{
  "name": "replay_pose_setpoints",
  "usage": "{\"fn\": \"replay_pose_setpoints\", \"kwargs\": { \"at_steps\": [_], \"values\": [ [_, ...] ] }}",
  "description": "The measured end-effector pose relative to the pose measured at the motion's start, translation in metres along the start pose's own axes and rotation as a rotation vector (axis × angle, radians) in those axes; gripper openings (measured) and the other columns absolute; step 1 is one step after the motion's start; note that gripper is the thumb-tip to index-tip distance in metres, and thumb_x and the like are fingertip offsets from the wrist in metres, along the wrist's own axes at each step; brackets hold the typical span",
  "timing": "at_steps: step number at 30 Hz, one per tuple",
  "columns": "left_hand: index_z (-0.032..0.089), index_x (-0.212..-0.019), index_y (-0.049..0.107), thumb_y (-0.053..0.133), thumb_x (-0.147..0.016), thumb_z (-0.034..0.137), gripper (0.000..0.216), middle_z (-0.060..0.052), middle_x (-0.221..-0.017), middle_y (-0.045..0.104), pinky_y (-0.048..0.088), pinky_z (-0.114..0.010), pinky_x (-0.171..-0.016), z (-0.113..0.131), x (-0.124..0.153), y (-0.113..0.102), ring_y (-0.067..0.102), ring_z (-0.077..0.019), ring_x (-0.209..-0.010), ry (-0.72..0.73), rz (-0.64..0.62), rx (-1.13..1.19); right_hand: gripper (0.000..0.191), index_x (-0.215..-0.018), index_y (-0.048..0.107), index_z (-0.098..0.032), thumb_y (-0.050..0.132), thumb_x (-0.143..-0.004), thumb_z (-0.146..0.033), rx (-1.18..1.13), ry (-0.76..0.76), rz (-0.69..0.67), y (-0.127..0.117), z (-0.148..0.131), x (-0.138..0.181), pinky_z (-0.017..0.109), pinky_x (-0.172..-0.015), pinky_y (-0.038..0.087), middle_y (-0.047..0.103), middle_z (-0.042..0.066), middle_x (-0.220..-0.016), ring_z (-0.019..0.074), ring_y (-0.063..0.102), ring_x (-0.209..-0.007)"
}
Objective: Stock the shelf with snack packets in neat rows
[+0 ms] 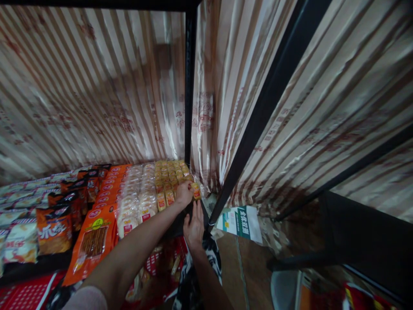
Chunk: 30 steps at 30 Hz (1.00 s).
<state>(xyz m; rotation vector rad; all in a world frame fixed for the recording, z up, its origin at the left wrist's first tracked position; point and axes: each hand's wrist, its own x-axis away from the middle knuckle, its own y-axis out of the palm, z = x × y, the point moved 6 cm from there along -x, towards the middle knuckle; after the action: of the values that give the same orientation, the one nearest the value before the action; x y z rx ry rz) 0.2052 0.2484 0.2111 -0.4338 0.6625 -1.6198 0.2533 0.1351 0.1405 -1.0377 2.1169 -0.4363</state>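
My left hand (184, 193) reaches across to the right end of the shelf. Its fingers close on a small yellow snack pack (196, 190) with a red label, at the shelf's corner. Just below, my right hand (194, 226) is held with fingers stretched out, the tips close under the pack; whether they touch it I cannot tell. Beside my left hand stand rows of similar yellow packs (170, 197). Left of them lie rows of clear-wrapped pale round snacks (147, 202).
Orange snack bags (93, 237) and black-and-orange bags (54, 230) line the shelf's left part. A black metal post (254, 129) rises right of my hands. Pleated curtain (97, 86) hangs behind. Below are a red basket (155, 262) and a white-and-green printed bag (240, 223).
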Motion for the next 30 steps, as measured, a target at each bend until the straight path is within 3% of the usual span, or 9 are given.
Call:
{"fn": "replay_pose_setpoints", "kwargs": {
  "at_steps": [12, 19, 30],
  "values": [
    [0.016, -0.095, 0.065, 0.055, -0.079, 0.013, 0.02, -0.004, -0.087, 0.069, 0.045, -0.022, -0.071, 0.01, -0.005, -0.006, 0.062, -0.0143, -0.078, -0.003, -0.048, -0.156, 0.052, -0.134, 0.042, -0.005, 0.036, -0.084, -0.017, 0.018, -0.004, -0.012, 0.002, 0.0, 0.002, 0.042, -0.105, 0.033, 0.036, 0.016, -0.144, 0.0248, 0.031, -0.133],
    [0.018, -0.094, 0.066, 0.055, -0.08, 0.023, 0.018, -0.009, -0.092, 0.069, 0.046, -0.027, -0.072, 0.013, -0.008, -0.008, 0.064, -0.0209, -0.086, -0.029, -0.099, -0.336, 0.051, -0.133, 0.044, -0.007, 0.037, -0.083, -0.017, 0.034, 0.005, -0.021, 0.0, -0.002, 0.001, 0.043, -0.104, 0.035, 0.036, 0.015, -0.143, 0.0253, 0.032, -0.132],
    [0.015, -0.094, 0.067, 0.053, -0.08, 0.021, 0.021, -0.015, -0.099, 0.067, 0.046, -0.028, -0.07, 0.016, -0.015, -0.008, 0.064, -0.0255, -0.09, -0.026, -0.133, -0.51, 0.047, -0.129, 0.048, -0.011, 0.037, -0.084, -0.019, 0.033, -0.006, 0.001, -0.001, -0.003, 0.0, 0.044, -0.101, 0.037, 0.04, 0.015, -0.141, 0.0258, 0.036, -0.129]
  ]
}}
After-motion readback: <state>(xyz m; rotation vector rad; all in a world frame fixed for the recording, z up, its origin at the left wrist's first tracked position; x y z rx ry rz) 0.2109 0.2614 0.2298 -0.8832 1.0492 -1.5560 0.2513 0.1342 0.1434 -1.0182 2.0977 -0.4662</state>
